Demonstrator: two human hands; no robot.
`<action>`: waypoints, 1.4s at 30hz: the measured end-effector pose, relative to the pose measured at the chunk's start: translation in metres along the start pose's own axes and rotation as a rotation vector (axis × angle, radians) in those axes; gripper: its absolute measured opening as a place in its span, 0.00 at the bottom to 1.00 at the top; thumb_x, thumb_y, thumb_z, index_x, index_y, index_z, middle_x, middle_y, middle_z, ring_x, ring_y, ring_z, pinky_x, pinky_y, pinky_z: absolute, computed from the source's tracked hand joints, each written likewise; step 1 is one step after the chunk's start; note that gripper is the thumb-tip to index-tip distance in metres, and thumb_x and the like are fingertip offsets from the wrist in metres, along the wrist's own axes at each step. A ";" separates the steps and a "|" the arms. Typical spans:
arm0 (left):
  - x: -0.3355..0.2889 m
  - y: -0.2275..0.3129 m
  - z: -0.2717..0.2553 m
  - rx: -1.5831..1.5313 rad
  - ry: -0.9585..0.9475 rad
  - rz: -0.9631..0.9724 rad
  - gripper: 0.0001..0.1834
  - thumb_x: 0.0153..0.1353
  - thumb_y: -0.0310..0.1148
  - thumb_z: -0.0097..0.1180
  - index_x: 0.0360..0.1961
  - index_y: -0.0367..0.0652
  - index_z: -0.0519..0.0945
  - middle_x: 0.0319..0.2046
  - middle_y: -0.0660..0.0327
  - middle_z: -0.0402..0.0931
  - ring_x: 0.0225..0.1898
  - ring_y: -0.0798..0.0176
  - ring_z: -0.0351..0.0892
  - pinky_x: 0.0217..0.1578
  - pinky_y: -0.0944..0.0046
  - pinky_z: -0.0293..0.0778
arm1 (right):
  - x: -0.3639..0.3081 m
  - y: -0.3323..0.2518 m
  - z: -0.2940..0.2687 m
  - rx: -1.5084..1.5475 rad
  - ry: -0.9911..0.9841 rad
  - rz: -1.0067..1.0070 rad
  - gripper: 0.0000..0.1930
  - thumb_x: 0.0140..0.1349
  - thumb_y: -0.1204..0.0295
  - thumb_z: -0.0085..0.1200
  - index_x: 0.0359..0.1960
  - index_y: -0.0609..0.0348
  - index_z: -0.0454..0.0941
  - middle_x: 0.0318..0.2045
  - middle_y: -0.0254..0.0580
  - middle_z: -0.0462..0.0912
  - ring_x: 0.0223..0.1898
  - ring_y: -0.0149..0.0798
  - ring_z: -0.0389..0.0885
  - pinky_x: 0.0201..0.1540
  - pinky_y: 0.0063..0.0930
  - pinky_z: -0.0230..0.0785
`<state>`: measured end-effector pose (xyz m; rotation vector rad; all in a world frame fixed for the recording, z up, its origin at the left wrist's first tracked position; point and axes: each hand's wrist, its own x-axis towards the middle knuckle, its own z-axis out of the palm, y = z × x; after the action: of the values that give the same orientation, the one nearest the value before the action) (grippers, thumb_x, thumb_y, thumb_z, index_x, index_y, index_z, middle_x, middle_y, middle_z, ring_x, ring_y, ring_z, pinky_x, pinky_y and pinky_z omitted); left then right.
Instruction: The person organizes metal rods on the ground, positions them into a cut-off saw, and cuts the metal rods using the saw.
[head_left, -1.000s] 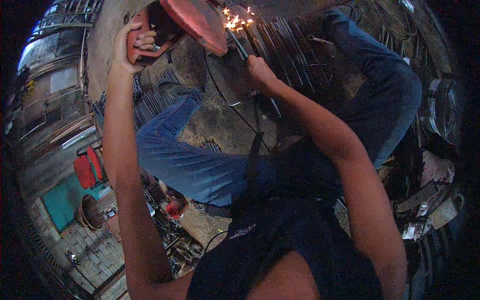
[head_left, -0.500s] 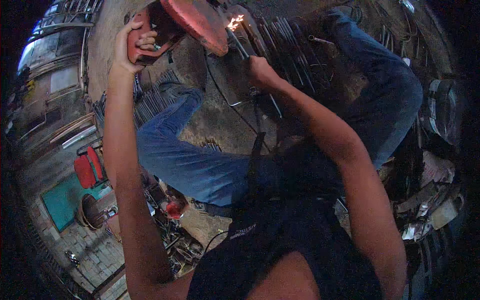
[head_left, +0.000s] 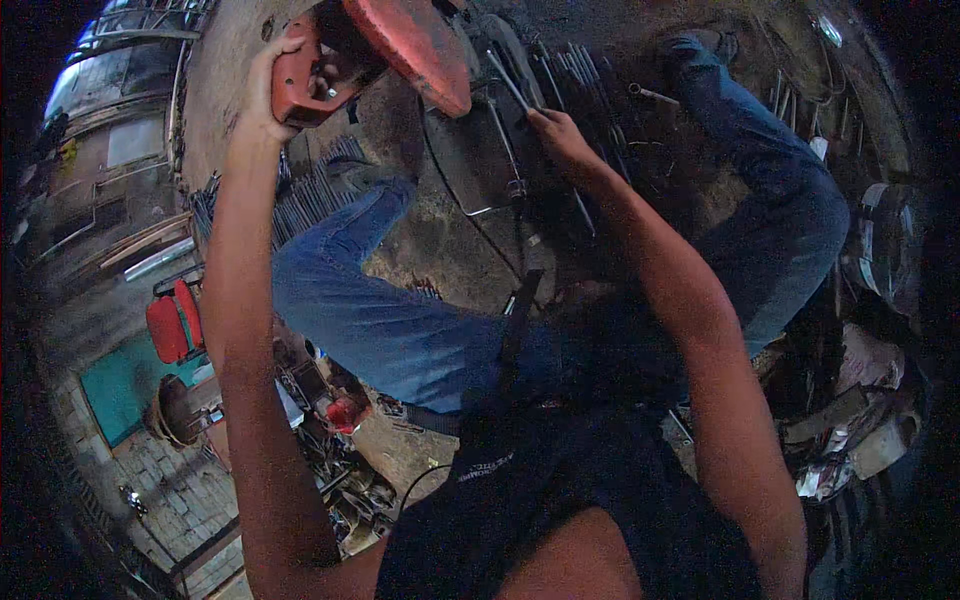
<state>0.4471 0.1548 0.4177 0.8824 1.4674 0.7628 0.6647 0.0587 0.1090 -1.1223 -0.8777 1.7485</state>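
Note:
My left hand point(head_left: 262, 90) is wrapped round the red loop handle point(head_left: 297, 75) of a cut-off saw at the upper left, fingertips showing inside the loop. Beside the handle is the saw's worn red blade guard point(head_left: 415, 58); the blade itself cannot be made out. To the right, my right hand point(head_left: 566, 142) grips a thin metal rod point(head_left: 507, 78), which slants up and left toward the saw. A thinner length shows below that hand, seemingly the same rod. Between guard and rod lies a threaded bar point(head_left: 505, 140), apparently part of the saw's clamp.
Several loose rods point(head_left: 585, 75) lie right of my right hand, near a ring-ended tool point(head_left: 655, 96). A bundle of rods point(head_left: 312, 205) rests by my left foot. A black cable point(head_left: 450, 180) runs across the floor. At the left are a red chair point(head_left: 172, 325) and a basket point(head_left: 172, 408).
The bright sparks or glow near the guard are gone. My right hand has moved right and slightly down with the rod, away from the guard. Handle and guard appear slightly farther right.

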 end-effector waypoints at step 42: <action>0.004 0.002 -0.012 -0.345 -0.337 -0.341 0.12 0.51 0.37 0.48 0.19 0.46 0.60 0.13 0.72 0.55 0.12 0.81 0.56 0.10 0.82 0.58 | 0.004 -0.018 0.041 -0.822 0.082 -0.250 0.05 0.51 0.76 0.45 0.20 0.64 0.70 0.20 0.54 0.74 0.28 0.53 0.76 0.27 0.37 0.67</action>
<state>0.4358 0.1593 0.4187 0.4536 1.1042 0.5565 0.6306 0.0651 0.1383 -1.4912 -1.6804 1.1265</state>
